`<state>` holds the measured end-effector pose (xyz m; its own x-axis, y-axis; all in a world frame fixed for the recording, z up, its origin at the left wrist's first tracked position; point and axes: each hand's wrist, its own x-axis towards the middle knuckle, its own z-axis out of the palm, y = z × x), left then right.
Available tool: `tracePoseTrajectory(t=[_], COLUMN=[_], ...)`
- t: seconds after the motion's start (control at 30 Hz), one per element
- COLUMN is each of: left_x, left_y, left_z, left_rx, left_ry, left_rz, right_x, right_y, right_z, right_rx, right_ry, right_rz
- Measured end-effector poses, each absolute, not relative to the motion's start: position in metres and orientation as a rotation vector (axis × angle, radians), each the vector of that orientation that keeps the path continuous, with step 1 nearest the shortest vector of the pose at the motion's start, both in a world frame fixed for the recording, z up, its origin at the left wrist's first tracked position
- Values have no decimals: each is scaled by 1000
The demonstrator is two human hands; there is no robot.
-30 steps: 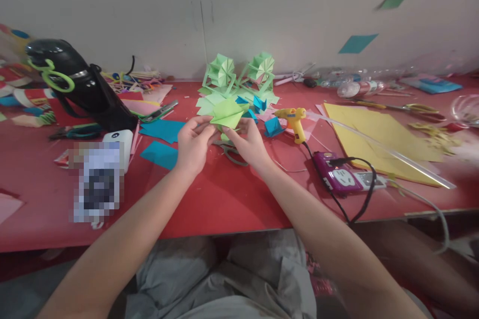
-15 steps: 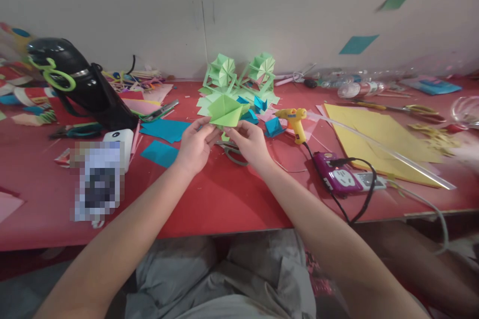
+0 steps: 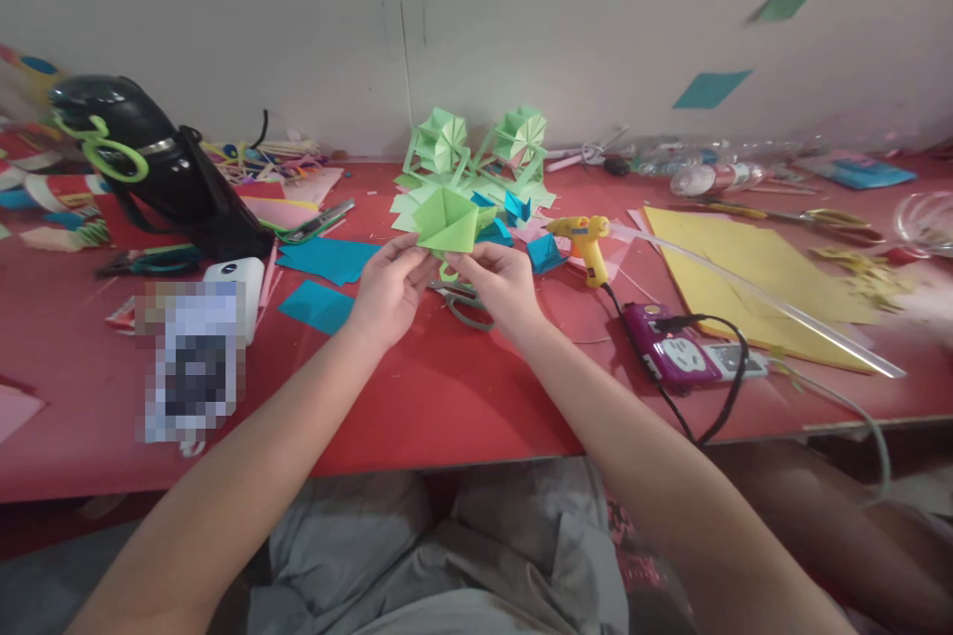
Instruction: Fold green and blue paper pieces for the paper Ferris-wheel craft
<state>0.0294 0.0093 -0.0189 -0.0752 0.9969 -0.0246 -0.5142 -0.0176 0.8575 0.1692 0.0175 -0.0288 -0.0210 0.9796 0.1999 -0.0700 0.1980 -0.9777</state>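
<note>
A piece of folded green paper [image 3: 447, 220] is held up between my two hands, above the red tabletop. My left hand [image 3: 392, 286] pinches its lower left corner, and my right hand [image 3: 500, 280] grips its lower right edge. Beneath my right hand lies a pair of scissors [image 3: 471, 310], partly hidden. Behind the held paper stands a light green folded-paper model [image 3: 445, 141] with pleated wheel shapes. Small folded blue paper pieces [image 3: 546, 253] lie just right of my hands.
A yellow glue gun [image 3: 588, 240] rests to the right, wired near a purple power socket [image 3: 668, 345]. Yellow sheets [image 3: 734, 268] lie farther right under a clear strip. On the left are blue sheets [image 3: 328, 260], a black bottle [image 3: 160, 154] and a blurred-out phone-like object [image 3: 198, 357].
The folded green paper has tilted and opened slightly, with its crease more visible. Both hands stay in nearly the same place.
</note>
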Motion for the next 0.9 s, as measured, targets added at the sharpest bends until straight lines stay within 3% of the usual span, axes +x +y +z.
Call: tracePoseTrajectory(t=[0.57,0.9], left_x=[33,24], left_y=[6,11], left_z=[-17,-17], left_rx=[684,852], left_ry=[813,961], left_rz=[1415,1595], right_x=[170,169], right_y=[19,21], right_z=[-31,-35], right_rx=[-960,-960], right_ry=[-1195,-1245], right_rz=[1018,1201])
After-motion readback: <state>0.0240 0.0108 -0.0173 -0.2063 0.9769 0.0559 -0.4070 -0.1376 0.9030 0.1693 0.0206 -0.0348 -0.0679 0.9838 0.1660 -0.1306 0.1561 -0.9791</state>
